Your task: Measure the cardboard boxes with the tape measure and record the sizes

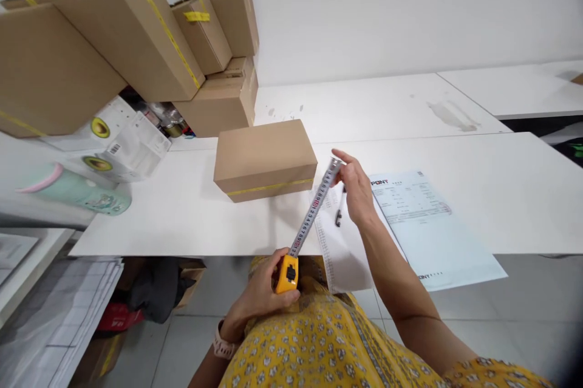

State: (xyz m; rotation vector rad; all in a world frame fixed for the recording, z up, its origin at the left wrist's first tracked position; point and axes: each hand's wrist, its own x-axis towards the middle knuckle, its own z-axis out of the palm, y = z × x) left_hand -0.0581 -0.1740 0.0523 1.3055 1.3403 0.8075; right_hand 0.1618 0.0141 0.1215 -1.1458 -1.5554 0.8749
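My left hand [264,291] is wrapped round the yellow case of a tape measure [288,274], low in front of my body at the table's front edge. From the case the metal blade runs up and to the right over the table. At its far end my right hand [355,184] pinches the tip, with the index finger stretched out. A closed cardboard box [265,154] with yellow tape along its side lies just left of the blade's tip, apart from it. Under my right hand are a spiral notebook [341,254] and a pen [339,209].
A printed blue-white document [428,224] lies right of the notebook, overhanging the front edge. Several cardboard boxes [132,30] are stacked at the back left. A mint green tumbler [82,190] and white packages with avocado pictures [132,145] are below them.
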